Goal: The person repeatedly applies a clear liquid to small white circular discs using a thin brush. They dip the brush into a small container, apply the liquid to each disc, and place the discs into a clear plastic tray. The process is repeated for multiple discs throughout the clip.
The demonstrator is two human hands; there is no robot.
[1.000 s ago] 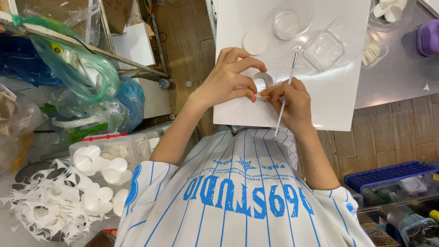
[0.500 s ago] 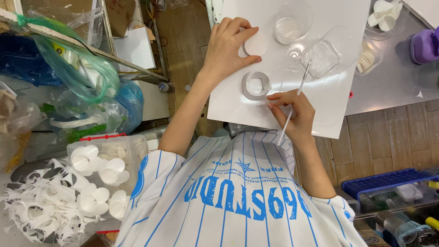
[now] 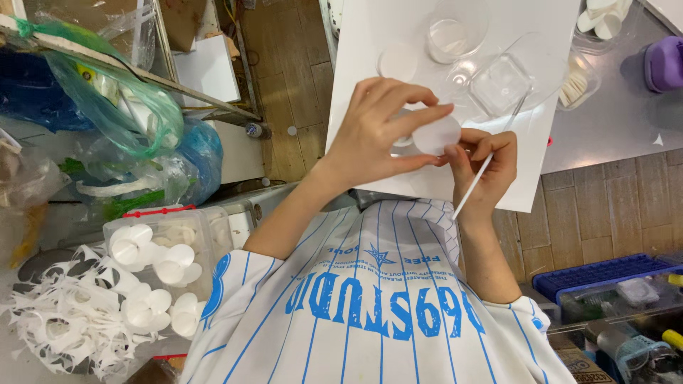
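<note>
My left hand (image 3: 380,135) pinches a white round paper disc (image 3: 435,135) between thumb and fingers, held just above a white board (image 3: 541,153). My right hand (image 3: 487,163) grips a thin white stick (image 3: 475,185), and its fingertips touch the disc's right edge. A grey ring lies on the board, mostly hidden under my left hand. Another pale disc (image 3: 397,62) lies on the board farther up. Beside it stand a clear round cup (image 3: 455,32) and a clear square container (image 3: 501,85).
A clear plastic box (image 3: 117,231) of white paper discs and a heap of cut white paper scraps (image 3: 64,327) sit at lower left. Green and blue plastic bags (image 3: 121,107) lie at left. There is a purple object (image 3: 665,64) at upper right and a blue tray (image 3: 605,274) at lower right.
My left hand left the grey ring, reached up the board, picked up a white disc and brought it down to my right hand. The right hand keeps the stick.
</note>
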